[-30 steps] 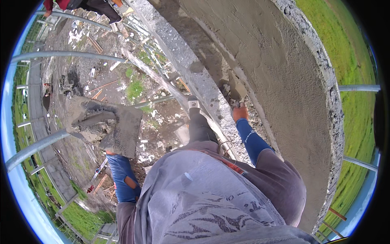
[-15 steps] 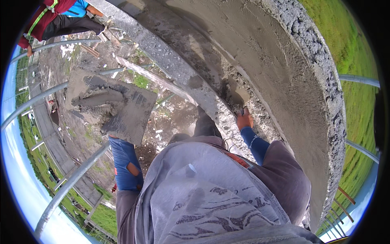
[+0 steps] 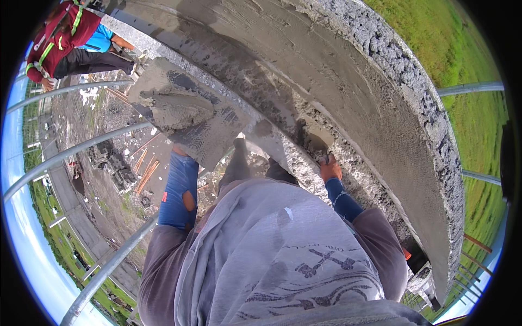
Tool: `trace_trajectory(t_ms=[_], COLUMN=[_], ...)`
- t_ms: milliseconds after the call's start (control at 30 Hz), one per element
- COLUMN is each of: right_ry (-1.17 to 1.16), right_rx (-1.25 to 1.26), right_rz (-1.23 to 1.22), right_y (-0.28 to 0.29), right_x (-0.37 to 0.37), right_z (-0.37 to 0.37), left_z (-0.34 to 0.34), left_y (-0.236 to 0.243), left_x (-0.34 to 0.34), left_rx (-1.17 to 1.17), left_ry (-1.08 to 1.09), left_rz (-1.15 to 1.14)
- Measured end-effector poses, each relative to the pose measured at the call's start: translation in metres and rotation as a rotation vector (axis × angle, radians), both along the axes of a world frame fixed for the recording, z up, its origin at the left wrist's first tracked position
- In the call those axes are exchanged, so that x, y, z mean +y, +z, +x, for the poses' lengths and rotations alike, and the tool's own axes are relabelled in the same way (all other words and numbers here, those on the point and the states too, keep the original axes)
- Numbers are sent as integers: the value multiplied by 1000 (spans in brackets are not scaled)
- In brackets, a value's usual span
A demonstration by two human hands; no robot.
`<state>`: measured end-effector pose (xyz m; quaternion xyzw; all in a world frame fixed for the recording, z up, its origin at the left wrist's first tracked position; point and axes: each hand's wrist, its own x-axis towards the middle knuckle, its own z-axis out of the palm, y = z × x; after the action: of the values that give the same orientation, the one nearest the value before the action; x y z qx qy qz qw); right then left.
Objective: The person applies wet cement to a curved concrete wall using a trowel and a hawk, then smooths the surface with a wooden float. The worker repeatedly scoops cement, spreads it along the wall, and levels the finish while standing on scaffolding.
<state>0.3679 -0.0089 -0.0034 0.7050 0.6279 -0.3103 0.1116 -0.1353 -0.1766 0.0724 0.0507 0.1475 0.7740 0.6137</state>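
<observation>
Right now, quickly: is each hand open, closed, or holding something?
Left hand: under a flat board, supporting it; open or closed cannot be told.
Right hand: closed, holding a trowel.

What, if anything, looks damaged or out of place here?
The left sleeve looks torn: an open hole in it bares skin, unlike the visible part of the right sleeve.

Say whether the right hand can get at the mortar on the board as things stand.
Likely yes: the mortar lies uncovered on the board above the left hand, and nothing seems to stand between it and the right hand, which appears to hold a trowel.
</observation>
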Motion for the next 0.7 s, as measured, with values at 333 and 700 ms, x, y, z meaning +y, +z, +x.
trace_trajectory(t_ms=[333,700], right_ry=[-57,-38], right_rx=[-129,-214], right_rz=[32,19], right_y=[0,-5], right_x=[-1,-2], right_z=[-5,-2], left_z=[11,36], left_y=[-92,-197], left_x=[154,257], left_rx=[-277,-89], left_ry=[-203,-69], left_rz=[-287,-626])
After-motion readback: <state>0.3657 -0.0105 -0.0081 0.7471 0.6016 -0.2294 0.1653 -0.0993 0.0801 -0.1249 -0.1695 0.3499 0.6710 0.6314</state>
